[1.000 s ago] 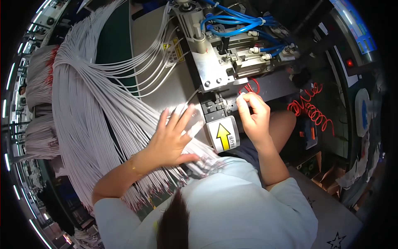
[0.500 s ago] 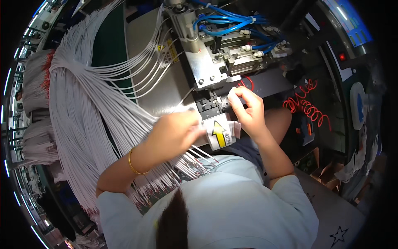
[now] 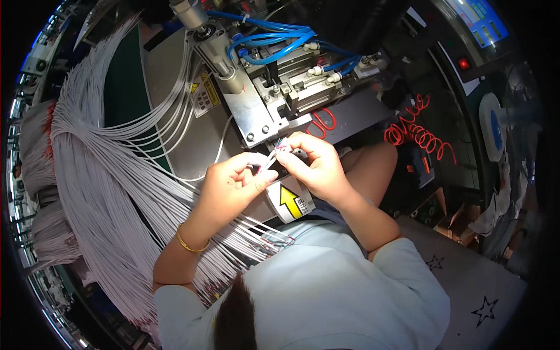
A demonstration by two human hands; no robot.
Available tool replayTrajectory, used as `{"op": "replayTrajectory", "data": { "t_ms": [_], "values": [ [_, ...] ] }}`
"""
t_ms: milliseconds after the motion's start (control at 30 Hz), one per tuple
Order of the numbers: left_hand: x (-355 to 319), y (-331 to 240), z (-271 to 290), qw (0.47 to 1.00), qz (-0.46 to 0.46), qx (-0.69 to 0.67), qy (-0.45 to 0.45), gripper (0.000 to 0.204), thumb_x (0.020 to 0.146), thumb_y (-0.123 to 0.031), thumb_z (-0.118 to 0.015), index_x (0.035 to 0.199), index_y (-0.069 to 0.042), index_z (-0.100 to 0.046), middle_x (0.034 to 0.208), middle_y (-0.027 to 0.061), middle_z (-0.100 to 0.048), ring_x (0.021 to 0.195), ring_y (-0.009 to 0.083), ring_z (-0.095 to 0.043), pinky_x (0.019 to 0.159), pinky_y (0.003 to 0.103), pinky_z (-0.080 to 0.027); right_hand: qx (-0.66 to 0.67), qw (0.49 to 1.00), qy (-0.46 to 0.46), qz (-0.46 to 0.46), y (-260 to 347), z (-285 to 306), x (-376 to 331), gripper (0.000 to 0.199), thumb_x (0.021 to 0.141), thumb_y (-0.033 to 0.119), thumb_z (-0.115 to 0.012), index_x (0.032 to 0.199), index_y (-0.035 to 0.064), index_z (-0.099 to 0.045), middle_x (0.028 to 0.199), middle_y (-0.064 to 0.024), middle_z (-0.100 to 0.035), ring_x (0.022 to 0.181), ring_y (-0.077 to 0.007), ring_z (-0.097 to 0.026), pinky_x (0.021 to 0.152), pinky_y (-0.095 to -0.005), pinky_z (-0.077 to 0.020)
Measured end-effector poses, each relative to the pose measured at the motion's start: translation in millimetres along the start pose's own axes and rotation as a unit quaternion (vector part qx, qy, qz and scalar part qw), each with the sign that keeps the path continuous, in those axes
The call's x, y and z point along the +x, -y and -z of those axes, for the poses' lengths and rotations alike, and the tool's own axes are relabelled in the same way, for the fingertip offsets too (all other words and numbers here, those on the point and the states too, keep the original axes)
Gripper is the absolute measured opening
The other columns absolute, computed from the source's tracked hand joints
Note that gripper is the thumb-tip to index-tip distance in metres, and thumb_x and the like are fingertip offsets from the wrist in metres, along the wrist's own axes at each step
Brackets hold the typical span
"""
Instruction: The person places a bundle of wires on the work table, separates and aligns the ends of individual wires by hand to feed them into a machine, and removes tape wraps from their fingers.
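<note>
In front of the machine, my left hand (image 3: 230, 186) pinches the end of a white cable (image 3: 268, 163) between thumb and fingers. My right hand (image 3: 319, 166) meets it there, thumb and forefinger closed on the thin coloured wires (image 3: 281, 143) at the cable's tip. A small whitish piece shows at the right fingertips, too small to name. Just beyond both hands stands the metal press head (image 3: 251, 111) of the machine; the hands partly hide its lower tooling. Beneath them a white plate with a yellow arrow (image 3: 290, 201) faces up.
A large bundle of white cables (image 3: 111, 175) spreads on the left, several strands running to the machine's side. Blue air hoses (image 3: 271, 44) loop over the cylinders. Red coiled tubing (image 3: 420, 134) hangs at right, below a screen (image 3: 478, 23) and a lit red button (image 3: 464, 63).
My left hand has moved up and right from the cable bundle to meet my right hand, a cable end now in it. The view has shifted, so the machine appears further left.
</note>
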State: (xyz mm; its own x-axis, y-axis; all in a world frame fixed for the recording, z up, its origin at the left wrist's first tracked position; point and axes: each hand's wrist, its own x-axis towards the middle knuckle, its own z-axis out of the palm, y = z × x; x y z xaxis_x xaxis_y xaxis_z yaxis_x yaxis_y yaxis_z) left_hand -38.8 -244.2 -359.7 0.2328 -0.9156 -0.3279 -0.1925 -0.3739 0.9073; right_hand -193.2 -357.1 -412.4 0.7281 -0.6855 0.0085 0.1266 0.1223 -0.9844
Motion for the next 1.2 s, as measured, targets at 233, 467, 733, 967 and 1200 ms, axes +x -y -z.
{"op": "replayTrajectory", "data": {
  "t_ms": [233, 467, 733, 967, 1200],
  "values": [
    [2, 10, 3, 0.991, -0.008, -0.130, 0.038, 0.012, 0.092, -0.009, -0.063, 0.099, 0.000, -0.064, 0.079, 0.0000, -0.063, 0.071, 0.0036, -0.056, 0.066, 0.019, -0.046, -0.098, 0.987, 0.072, 0.106, 7, 5, 2, 0.010, 0.087, 0.004, -0.065, 0.095, -0.0019, -0.064, 0.086, -0.0041, -0.061, 0.079, -0.0081, -0.056, 0.070, -0.0225, -0.0449],
    [0, 8, -2, 0.980, -0.001, -0.199, 0.007, 0.010, 0.091, -0.008, -0.063, 0.098, 0.000, -0.064, 0.078, -0.0011, -0.062, 0.070, 0.0035, -0.054, 0.065, 0.018, -0.044, 0.085, 0.992, 0.068, -0.057, 6, 0, 0, 0.008, 0.086, 0.003, -0.066, 0.093, 0.0002, -0.066, 0.088, -0.0043, -0.064, 0.076, -0.0085, -0.056, 0.070, -0.0220, -0.0451],
    [-2, 10, -5, 0.992, -0.068, 0.096, -0.032, 0.005, 0.090, -0.006, -0.062, 0.092, -0.001, -0.063, 0.074, -0.0041, -0.058, 0.064, 0.0011, -0.046, 0.059, 0.017, -0.038, -0.299, 0.931, 0.050, 0.205, 4, 3, 4, 0.009, 0.082, 0.011, -0.068, 0.084, 0.0030, -0.065, 0.077, -0.0080, -0.065, 0.067, -0.0194, -0.061, 0.070, -0.0312, -0.0447],
    [-1, 19, -5, 0.996, -0.032, -0.069, -0.043, 0.007, 0.090, -0.008, -0.064, 0.089, -0.001, -0.061, 0.072, -0.0067, -0.055, 0.061, 0.0005, -0.042, 0.055, 0.018, -0.035, -0.230, 0.961, -0.009, 0.151, 3, -4, 4, 0.007, 0.086, 0.006, -0.063, 0.085, -0.0009, -0.061, 0.076, -0.0101, -0.060, 0.066, -0.0212, -0.055, 0.067, -0.0318, -0.0420],
    [-2, 4, -2, 0.993, -0.035, 0.102, -0.052, 0.011, 0.090, -0.009, -0.063, 0.085, 0.000, -0.060, 0.066, -0.0025, -0.055, 0.056, 0.0040, -0.043, 0.051, 0.024, -0.036, -0.257, 0.959, -0.044, 0.107, -11, 8, -1, 0.012, 0.091, 0.007, -0.057, 0.083, -0.0015, -0.058, 0.072, -0.0094, -0.056, 0.068, -0.0224, -0.053, 0.066, -0.0328, -0.0420]
  ]
}}
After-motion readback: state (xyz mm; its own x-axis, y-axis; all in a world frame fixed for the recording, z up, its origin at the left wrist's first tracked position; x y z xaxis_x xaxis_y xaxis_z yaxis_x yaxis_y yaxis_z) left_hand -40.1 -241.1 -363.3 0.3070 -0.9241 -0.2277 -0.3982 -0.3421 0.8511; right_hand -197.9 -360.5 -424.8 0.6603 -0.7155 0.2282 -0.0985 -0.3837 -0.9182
